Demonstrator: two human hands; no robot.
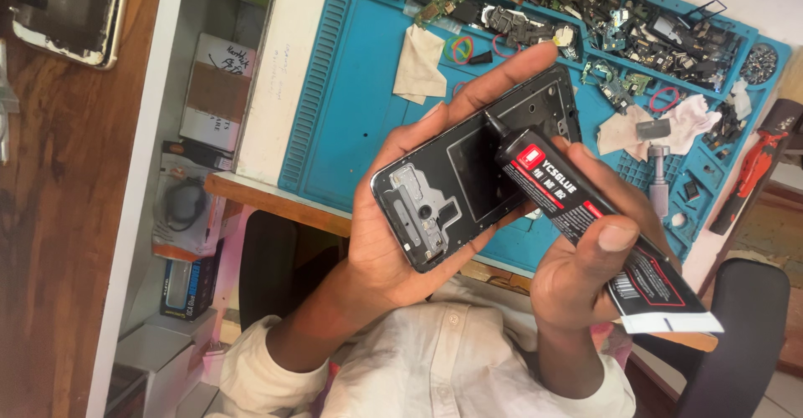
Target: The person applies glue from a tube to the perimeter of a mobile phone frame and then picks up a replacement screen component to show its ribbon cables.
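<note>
Black glue tube (585,217), squeezed in the right hand (577,276), noses into the phone frame (477,167) cradled by the left hand (393,217); excess pressure risks flooding glue.

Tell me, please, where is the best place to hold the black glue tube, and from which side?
Probably the flat rear half of the black glue tube, gripped from its broad sides, as the right hand does with its thumb on top. The tube is flattened there, so it should sit steady. The thin nozzle points into the phone frame, held from below by the left hand.
</note>
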